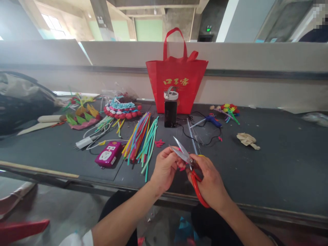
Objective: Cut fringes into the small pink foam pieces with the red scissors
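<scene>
My right hand (208,181) grips a pair of red-handled scissors (196,188), whose blades are parted and point up and to the left. Close by, my left hand (165,167) is closed in a pinch at the blades, and a small pink piece (182,167) shows between the two hands. The fingers partly hide that piece, so its kind cannot be made out. Several small pink-red scraps (159,143) lie on the dark table just beyond my left hand. To the left of them is a bundle of coloured fuzzy strips (137,136), with mint green ones (150,143) beside it.
A phone (170,114) leans upright before a red bag (176,73). A blue glue gun (213,121) with its cord lies right of it. At left are a purple power socket (109,154), a white plug (84,142) and flower crafts (123,108). A crumpled beige cloth (248,140) lies right.
</scene>
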Available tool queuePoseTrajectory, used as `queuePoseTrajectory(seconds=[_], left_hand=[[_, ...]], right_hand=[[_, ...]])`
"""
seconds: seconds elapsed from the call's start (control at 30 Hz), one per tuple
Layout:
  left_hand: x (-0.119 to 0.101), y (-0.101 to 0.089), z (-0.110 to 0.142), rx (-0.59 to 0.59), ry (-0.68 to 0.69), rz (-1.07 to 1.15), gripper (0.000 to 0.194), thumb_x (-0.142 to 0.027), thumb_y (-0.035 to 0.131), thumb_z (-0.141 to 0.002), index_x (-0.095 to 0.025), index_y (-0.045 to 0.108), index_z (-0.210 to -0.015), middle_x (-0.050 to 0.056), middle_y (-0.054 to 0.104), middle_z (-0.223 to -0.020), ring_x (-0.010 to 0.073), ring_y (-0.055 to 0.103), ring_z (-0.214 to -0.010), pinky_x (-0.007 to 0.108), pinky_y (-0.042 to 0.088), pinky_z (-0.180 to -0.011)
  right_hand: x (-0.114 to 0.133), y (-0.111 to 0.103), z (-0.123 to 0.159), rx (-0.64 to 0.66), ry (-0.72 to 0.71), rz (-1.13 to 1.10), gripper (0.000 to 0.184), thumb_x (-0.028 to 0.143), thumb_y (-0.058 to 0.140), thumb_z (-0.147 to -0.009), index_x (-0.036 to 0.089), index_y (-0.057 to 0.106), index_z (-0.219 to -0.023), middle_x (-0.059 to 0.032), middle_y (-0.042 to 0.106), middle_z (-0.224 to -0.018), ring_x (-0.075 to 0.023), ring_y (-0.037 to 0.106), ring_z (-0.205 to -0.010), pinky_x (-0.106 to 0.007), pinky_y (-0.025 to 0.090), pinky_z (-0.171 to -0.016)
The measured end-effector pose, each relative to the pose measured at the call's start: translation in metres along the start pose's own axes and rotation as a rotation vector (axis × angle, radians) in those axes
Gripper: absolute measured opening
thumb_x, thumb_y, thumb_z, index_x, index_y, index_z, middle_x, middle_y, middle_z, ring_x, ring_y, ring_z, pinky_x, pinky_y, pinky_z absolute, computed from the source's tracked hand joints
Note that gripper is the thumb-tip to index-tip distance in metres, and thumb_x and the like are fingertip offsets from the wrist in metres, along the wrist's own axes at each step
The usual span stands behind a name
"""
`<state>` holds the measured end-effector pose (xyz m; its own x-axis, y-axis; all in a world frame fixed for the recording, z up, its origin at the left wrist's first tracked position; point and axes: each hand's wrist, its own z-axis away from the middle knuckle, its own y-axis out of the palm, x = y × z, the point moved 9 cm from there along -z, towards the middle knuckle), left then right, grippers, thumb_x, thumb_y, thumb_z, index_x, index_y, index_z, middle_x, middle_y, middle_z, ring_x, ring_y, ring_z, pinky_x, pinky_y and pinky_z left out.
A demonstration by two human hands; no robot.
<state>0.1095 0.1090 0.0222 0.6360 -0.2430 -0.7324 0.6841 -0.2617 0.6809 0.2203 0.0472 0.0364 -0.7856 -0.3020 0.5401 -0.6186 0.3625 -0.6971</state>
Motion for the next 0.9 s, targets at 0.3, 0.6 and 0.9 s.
queuePoseTrajectory(seconds=[0.3,0.6,0.9], left_hand=[[-0.0001,-0.0019,0.0002,0.002,0.006,-0.029,0.008,-0.016,0.07,-0.07,-0.015,0.063,-0.073,-0.002,0.059,-0.057,0.0083,0.049,-0.049,0.023,0.041,-0.054],[0.0008,-0.0021,0.0001,-0.002,-0.008,-0.048,0.013,-0.02,0.073,-0.069,-0.015,0.062,-0.072,-0.002,0.059,-0.057,0.0082,0.049,-0.048,0.024,0.041,-0.054],[-0.0005,-0.0011,0.0022,-0.024,-0.019,-0.061,0.018,-0.023,0.074,-0.068,-0.015,0.059,-0.07,-0.003,0.058,-0.055,0.0081,0.049,-0.047,0.024,0.04,-0.053]], right_hand=[[0.0009,-0.0043,0.0017,0.037,0.002,0.0,0.042,0.016,0.058,-0.08,0.022,0.052,-0.121,-0.006,0.064,-0.104,-0.0203,0.06,-0.091,-0.035,0.052,-0.082],[0.001,-0.004,0.003,0.045,0.03,-0.022,0.038,0.018,0.057,-0.082,0.022,0.055,-0.119,-0.006,0.067,-0.103,-0.0191,0.064,-0.089,-0.033,0.052,-0.081],[0.0011,-0.0062,0.0043,0.015,0.025,0.023,0.035,0.018,0.056,-0.082,0.02,0.058,-0.117,-0.0039,0.069,-0.096,-0.0167,0.064,-0.08,-0.029,0.052,-0.076]])
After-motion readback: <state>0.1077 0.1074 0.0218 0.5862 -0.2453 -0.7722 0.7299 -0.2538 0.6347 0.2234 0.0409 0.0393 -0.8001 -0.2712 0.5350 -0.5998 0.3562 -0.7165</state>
